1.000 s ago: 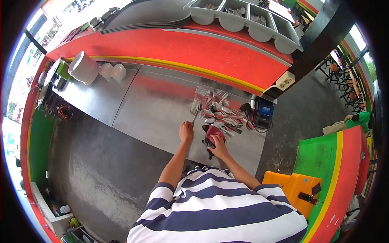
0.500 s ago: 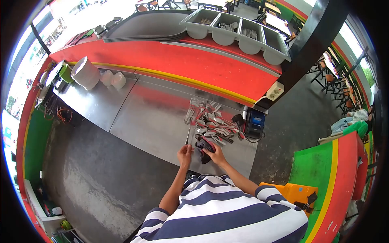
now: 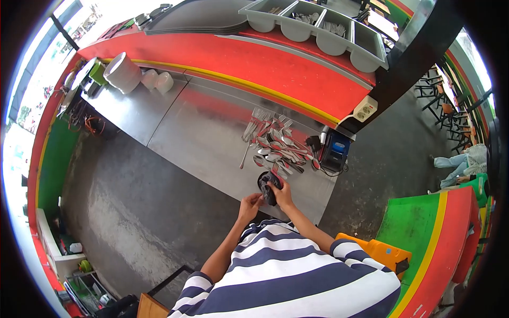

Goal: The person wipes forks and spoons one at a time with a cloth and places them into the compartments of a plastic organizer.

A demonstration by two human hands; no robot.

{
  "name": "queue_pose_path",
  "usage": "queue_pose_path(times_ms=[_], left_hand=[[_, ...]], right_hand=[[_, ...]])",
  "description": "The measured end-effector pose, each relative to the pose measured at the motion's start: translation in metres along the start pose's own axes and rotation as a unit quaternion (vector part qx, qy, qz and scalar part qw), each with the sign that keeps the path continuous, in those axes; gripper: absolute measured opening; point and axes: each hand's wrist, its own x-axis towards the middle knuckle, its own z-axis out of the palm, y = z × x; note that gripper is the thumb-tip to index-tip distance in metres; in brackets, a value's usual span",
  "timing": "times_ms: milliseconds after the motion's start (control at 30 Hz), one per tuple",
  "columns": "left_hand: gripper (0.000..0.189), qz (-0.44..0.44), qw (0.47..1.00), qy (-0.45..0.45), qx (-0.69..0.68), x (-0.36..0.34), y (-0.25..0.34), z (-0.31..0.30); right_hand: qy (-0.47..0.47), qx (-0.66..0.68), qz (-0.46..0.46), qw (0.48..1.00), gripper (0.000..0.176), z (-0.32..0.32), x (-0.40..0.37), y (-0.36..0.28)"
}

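Observation:
My right hand (image 3: 283, 195) is closed around a bunched dark cloth (image 3: 268, 186) above the near edge of the steel counter (image 3: 207, 143). Beside it, my left hand (image 3: 250, 205) has its fingers pinched together close to the cloth's lower left side; whether they hold its edge or something small cannot be made out. A heaped pile of spoons and forks (image 3: 278, 146) lies on the counter just beyond both hands. At the pile's left, one piece of cutlery (image 3: 245, 158) points its handle toward me.
A dark blue device (image 3: 335, 151) with a cable stands right of the pile, below a power socket (image 3: 366, 108). White bowls (image 3: 123, 74) are stacked at the far left. A grey cutlery holder (image 3: 318, 24) and trays (image 3: 196, 24) rest on the red ledge (image 3: 222, 63).
The thin piece of cutlery has left my left hand, and a handle now juts from the pile's left side. My left hand has moved right, closer to the cloth. The view has tilted slightly.

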Motion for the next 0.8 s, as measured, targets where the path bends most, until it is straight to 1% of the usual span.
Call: queue_pose_path(times_ms=[67,167,267,300,400,467,500,633,700,767,800], left_hand=[[0.025,0.007,1.000,0.007,0.022,-0.010,-0.001,0.009],[0.027,0.011,0.998,0.023,0.064,-0.026,-0.006,0.023],[0.027,0.013,0.997,0.029,0.077,-0.039,-0.015,0.035],[0.027,0.017,0.997,0.028,0.073,-0.042,-0.013,0.040],[0.026,0.014,0.995,0.016,0.101,-0.045,-0.004,0.045],[0.026,0.045,0.992,0.013,0.114,-0.040,-0.014,0.042],[0.025,0.062,0.991,0.012,0.121,-0.038,-0.010,0.040],[0.023,0.056,0.985,0.023,0.161,-0.040,0.009,0.032],[0.023,0.063,0.984,0.032,0.166,-0.045,0.006,0.026],[0.024,0.072,0.981,0.044,0.177,-0.055,0.002,0.021],[0.023,0.060,0.984,0.053,0.157,-0.061,-0.001,0.020]], right_hand=[[0.010,0.016,0.017,1.000,0.037,-0.009,0.002,0.004],[0.002,0.012,0.015,1.000,0.044,-0.021,-0.003,0.008],[0.020,0.049,0.044,0.998,0.044,-0.035,-0.009,0.013],[0.016,0.073,0.085,0.994,0.042,-0.042,-0.008,0.014],[0.009,0.173,0.106,0.979,0.039,-0.055,-0.003,0.013],[0.008,0.196,0.119,0.973,0.039,-0.061,-0.002,0.006],[0.006,0.207,0.123,0.970,0.038,-0.061,0.000,-0.001],[0.026,0.233,0.130,0.963,0.038,-0.064,0.008,0.002],[0.034,0.260,0.144,0.954,0.038,-0.061,0.011,0.006],[0.031,0.310,0.170,0.935,0.037,-0.061,0.013,0.008],[0.030,0.335,0.181,0.924,0.037,-0.065,0.013,0.009]])
